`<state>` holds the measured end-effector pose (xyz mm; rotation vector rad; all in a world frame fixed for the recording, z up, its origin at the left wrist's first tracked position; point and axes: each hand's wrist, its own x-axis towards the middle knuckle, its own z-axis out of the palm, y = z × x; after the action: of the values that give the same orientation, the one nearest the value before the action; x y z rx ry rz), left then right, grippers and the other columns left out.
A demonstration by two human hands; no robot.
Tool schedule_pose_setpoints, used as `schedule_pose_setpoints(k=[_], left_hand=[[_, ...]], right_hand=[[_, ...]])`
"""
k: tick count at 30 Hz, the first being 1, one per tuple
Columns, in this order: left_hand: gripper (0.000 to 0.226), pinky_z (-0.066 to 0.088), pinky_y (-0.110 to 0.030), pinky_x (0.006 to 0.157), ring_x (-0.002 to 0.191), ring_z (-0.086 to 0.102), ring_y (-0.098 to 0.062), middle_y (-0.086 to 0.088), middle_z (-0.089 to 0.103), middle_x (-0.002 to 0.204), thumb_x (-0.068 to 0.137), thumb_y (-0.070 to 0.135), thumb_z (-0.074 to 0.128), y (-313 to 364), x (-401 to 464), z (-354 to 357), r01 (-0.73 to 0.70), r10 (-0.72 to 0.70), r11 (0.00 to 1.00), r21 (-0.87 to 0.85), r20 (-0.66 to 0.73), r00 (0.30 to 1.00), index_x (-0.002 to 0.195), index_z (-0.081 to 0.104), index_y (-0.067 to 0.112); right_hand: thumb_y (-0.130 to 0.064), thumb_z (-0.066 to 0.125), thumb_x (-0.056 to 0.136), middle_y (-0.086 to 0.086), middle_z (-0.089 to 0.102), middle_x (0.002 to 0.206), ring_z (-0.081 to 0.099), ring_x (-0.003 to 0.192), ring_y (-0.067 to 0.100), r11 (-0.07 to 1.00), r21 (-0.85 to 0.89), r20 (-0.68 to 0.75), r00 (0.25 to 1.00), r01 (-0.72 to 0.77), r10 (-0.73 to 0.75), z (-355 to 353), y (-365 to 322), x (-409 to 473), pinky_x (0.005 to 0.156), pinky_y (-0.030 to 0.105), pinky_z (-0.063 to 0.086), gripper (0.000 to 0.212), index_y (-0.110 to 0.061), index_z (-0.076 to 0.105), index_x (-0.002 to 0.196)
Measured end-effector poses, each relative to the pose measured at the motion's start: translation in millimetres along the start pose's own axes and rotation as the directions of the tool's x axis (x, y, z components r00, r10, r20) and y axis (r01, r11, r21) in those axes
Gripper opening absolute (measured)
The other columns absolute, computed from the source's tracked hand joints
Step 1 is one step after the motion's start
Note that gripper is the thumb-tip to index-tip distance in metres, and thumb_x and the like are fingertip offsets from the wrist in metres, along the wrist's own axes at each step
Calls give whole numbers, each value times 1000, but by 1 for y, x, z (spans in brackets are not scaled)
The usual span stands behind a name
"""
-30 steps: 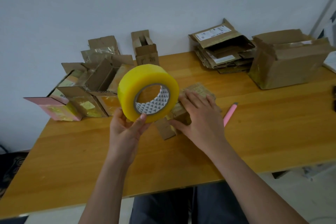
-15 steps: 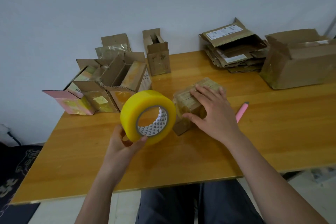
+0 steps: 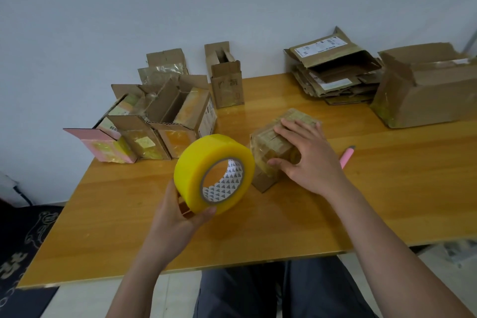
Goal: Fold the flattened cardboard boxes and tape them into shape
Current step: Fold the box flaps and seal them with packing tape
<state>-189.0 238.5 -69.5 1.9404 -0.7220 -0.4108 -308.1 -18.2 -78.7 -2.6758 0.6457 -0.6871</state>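
Left hand (image 3: 178, 217) grips tape roll (image 3: 214, 173) above table (image 3: 387, 201); right hand (image 3: 307, 157) lies flat-fingered on small box (image 3: 271, 147) mid-table — press flaps flush, pull tape taut across seam.

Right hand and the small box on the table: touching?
Touching. The head view shows the right hand with fingers spread flat on top of the small box, thumb against its near side.
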Motion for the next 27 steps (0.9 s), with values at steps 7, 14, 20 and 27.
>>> schedule_pose_setpoints(k=[7, 14, 20, 27], left_hand=[[58, 45, -2, 67, 89, 52, 21, 14, 52, 107, 78, 12, 79, 6, -2, -1, -21, 18, 991, 133, 30, 999, 118, 40, 26], [55, 51, -13, 65, 94, 58, -7, 5, 55, 108, 77, 19, 81, -5, -10, -11, 29, -38, 973, 231, 32, 999, 116, 42, 22], [120, 44, -31, 92, 120, 45, -14, 8, 43, 131, 51, 46, 89, 28, -1, -31, 177, -293, 894, 411, 240, 926, 146, 16, 32], [81, 34, -36, 107, 139, 35, -17, 3, 32, 154, 82, 63, 45, 112, 33, -7, -139, 80, 857, 497, 139, 987, 152, 22, 28]], right_hand=[[-76, 45, 76, -12, 31, 157, 18, 147, 13, 998, 61, -7, 1000, -9, 9, 0, 3, 2, 123, 43, -1, 83, -31, 42, 146], [-67, 54, 80, -12, 31, 156, 17, 148, 14, 991, 128, 24, 999, -45, 43, -6, 20, 11, 123, 48, 2, 77, -31, 42, 146], [-59, 61, 82, -13, 31, 156, 14, 148, 13, 984, 176, 7, 1000, -31, 30, -5, 23, 8, 123, 45, 1, 72, -29, 43, 145], [-50, 69, 81, -12, 35, 154, 16, 148, 14, 971, 238, -35, 999, -16, 25, 0, 26, 9, 122, 45, -4, 69, -27, 47, 142]])
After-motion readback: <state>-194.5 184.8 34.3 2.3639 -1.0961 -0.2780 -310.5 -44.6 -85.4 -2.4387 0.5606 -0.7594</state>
